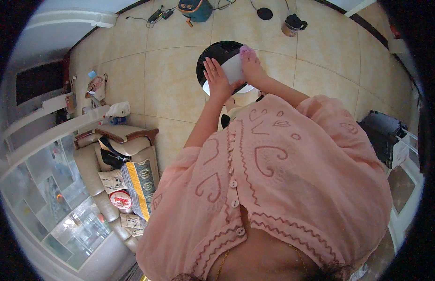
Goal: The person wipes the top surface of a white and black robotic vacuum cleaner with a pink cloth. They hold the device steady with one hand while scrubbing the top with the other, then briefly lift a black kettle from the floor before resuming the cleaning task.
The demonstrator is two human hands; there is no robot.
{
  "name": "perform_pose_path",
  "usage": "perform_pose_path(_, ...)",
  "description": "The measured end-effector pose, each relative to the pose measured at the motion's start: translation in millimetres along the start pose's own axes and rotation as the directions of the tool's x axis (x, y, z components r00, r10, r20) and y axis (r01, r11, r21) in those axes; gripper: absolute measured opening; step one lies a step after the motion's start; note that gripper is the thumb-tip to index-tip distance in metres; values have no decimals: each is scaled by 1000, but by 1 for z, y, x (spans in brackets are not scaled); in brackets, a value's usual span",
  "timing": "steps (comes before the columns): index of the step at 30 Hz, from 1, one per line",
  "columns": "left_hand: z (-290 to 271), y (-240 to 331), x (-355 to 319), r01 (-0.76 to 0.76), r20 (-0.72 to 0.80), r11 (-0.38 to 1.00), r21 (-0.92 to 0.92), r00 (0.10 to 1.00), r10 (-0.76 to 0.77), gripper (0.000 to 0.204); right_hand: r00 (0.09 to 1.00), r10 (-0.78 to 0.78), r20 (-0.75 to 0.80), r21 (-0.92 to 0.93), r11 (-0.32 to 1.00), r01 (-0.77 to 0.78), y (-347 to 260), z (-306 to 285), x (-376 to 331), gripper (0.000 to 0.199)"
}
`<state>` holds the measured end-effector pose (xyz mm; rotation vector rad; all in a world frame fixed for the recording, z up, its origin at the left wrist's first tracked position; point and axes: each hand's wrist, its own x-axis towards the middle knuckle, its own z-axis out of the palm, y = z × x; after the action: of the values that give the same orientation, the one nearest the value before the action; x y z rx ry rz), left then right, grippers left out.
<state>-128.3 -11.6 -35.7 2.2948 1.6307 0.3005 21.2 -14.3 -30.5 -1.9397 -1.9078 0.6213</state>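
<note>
Our right hand (253, 70) grips the cloth (246, 50) ahead of it, on the round top's (209, 57) far-right side, our left hand (219, 83) splayed opposite!

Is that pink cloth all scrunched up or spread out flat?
Scrunched up: the pink cloth is a small, crumpled bunch at the right hand, not a flat sheet.

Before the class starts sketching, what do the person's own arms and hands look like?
The left sleeve and right sleeve are loose, pale pink and short, with darker stitched motifs. Both forearms are bare. The left hand and right hand wear no gloves.
</note>
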Motion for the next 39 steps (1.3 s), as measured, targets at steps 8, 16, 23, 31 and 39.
perform_pose_path(8, 2, -5, -2, -31, -9, 999, 34, 999, 31, 124, 976, 39, 216, 264, 960, -97, 78, 52, 32, 75)
perform_pose_path(16, -6, -4, -3, -7, 55, 999, 42, 998, 5, 124, 942, -25, 336, 152, 988, -29, 83, 28, 19, 83)
perform_pose_path(23, -4, -15, -2, -55, 55, 997, 46, 997, 52, 125, 880, 3, 475, 381, 901, -208, 47, -29, 5, 61)
perform_pose_path(31, 1, -15, -4, -95, 1, 994, 47, 995, 95, 125, 994, -99, -42, 25, 995, 100, 10, 27, -12, 56)
perform_pose_path(39, 1, -15, -3, -71, 20, 996, 54, 997, 70, 124, 958, -69, 277, -15, 997, 76, 42, 6, 22, 64)
